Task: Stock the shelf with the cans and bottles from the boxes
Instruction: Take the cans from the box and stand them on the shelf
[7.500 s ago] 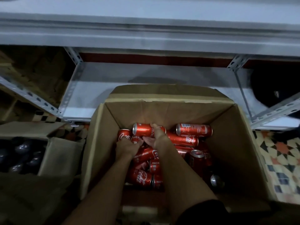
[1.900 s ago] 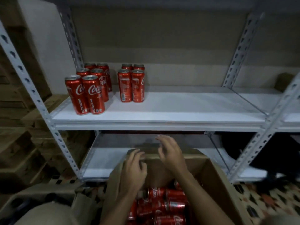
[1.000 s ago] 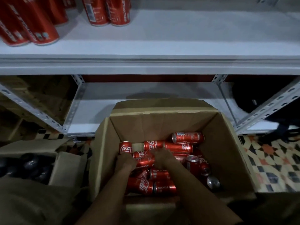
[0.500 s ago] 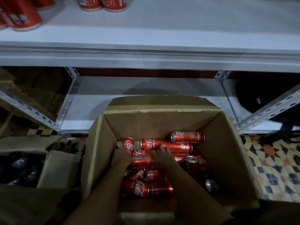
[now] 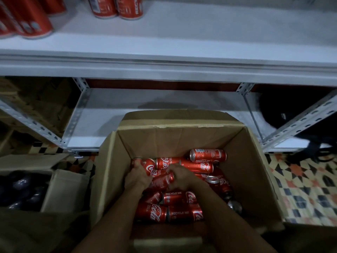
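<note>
Gripping now where half a second ago you were only reaching: your left hand [image 5: 137,178] has curled around the can [image 5: 145,166] at the box's left wall, fingers wrapped over its far side, and that can has tipped up so its top rim points away from you toward the shelf. Your right hand [image 5: 179,177] has closed over a second can [image 5: 163,179] that lies between your two hands; its long axis runs slantwise, lower left to upper right, with one end showing just left of your knuckles. Since a second ago the view has dropped slightly, so less of the upper shelf shows.

You have both hands deep in the cardboard box [image 5: 255,170], which stands on the floor just before the lower shelf [image 5: 113,114]. The loose cans [image 5: 197,166] around your hands lie mostly on their sides with long axes left to right; one at the far right [image 5: 207,155] points its top to the left. Nearer you, two more lie end to end across the box. The upper shelf [image 5: 200,42] holds upright cans [image 5: 116,6] at its left end. A second box [image 5: 65,189] of dark bottles [image 5: 23,183] sits to your left.
</note>
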